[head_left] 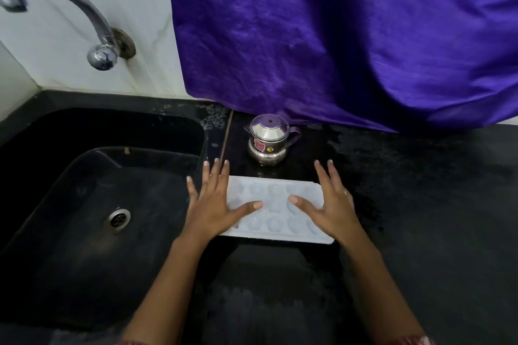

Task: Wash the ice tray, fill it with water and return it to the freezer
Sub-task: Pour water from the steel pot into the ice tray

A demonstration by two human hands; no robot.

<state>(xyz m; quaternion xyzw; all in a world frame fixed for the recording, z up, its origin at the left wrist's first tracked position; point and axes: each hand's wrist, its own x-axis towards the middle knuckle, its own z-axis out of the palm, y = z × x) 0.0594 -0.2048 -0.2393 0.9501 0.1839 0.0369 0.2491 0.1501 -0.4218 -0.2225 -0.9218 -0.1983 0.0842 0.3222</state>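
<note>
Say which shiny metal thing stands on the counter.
The lidded steel pot behind the ice tray; the tap is on the wall, the drain in the sink.

A white plastic ice tray (276, 211) is looking matt and slightly frosted. A small steel pot (267, 141) is gleaming mirror-bright, as is the chrome tap (75, 1). Purple cloth (336, 36) is showing a soft sheen. The black stone surface (420, 204) is glistening; the sink (70, 260) is looking duller.
</note>
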